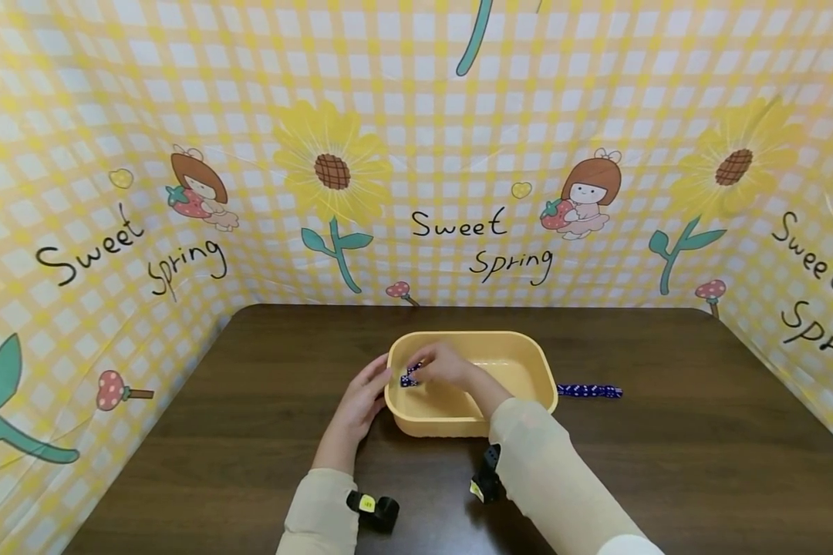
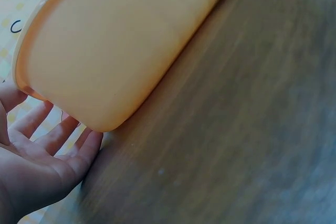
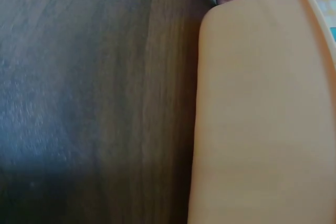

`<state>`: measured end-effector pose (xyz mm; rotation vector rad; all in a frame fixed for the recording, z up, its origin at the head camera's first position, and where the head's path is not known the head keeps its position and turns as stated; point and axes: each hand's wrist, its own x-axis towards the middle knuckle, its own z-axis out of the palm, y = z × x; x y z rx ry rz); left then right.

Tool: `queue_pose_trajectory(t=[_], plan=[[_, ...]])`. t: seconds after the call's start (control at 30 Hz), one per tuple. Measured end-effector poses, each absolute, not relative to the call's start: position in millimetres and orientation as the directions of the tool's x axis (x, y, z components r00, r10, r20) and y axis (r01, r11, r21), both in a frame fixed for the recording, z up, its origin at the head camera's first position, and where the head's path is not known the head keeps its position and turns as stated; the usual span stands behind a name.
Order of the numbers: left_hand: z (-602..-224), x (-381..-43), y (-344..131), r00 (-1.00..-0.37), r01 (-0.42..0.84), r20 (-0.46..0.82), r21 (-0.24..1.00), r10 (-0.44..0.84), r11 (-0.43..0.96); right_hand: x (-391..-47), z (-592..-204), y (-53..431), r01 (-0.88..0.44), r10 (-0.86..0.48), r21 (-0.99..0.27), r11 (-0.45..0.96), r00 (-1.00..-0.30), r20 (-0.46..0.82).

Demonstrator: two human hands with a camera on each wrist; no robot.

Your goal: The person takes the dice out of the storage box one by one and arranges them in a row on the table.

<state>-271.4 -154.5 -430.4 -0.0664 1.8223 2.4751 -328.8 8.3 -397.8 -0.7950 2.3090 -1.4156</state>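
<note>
"Sweet Spring" printed repeatedly on checked cloth [image 1: 451,154]. Yellow bin [image 1: 444,427] touched at left end by left hand [image 1: 361,399], fingers apart. Inside, dice [image 1: 407,381] reached by right hand [image 1: 446,365], fingers bent; grip cannot be told.

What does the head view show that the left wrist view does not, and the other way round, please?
Of the two, only the head view shows the right hand inside the box, the blue dice at its fingers, and the row of dice right of the box; only the left wrist view shows the left palm. Both share the box, the left hand touching its end, the table and the patterned cloth.
</note>
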Motion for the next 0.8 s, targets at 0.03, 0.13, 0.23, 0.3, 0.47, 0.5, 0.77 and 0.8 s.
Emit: queue_pose_trajectory(t=[0.03, 0.13, 0.23, 0.3, 0.47, 0.5, 0.77, 0.8], plan=[[-431, -271, -154, -0.997, -0.083, -0.078, 0.950, 0.027, -0.302, -328, -398, 7, -0.295, -0.607, -0.883, 0.365, -0.794, 0.014], [-431, -271, -154, -0.997, -0.080, -0.075, 0.951, 0.030, -0.299, -327, -398, 4, -0.308, -0.610, -0.868, 0.389, -0.793, 0.007], [-431, -271, -154, -0.997, -0.073, -0.068, 0.956, 0.024, -0.284, -327, -399, 1, -0.305, -0.604, -0.862, 0.404, -0.797, -0.001], [-430, -271, -154, -0.997, -0.073, -0.070, 0.957, 0.020, -0.282, -327, -399, -1, -0.303, -0.599, -0.858, 0.415, -0.801, -0.007], [-431, -271, -154, -0.998, -0.064, -0.060, 0.960, 0.026, -0.272, -327, -402, -4, -0.309, -0.592, -0.845, 0.436, -0.806, -0.010], [-431, -271, -154, -0.998, -0.063, -0.058, 0.961, 0.026, -0.270, -327, -403, -4, -0.309, -0.591, -0.843, 0.440, -0.807, -0.013], [-430, -270, -155, -0.997, -0.071, -0.067, 0.960, 0.023, -0.272, -327, -406, -6, -0.338, -0.596, -0.811, 0.478, -0.803, -0.016], [-430, -270, -155, -0.998, -0.070, -0.066, 0.960, 0.025, -0.272, -327, -407, -6, -0.342, -0.597, -0.807, 0.482, -0.802, -0.016]])
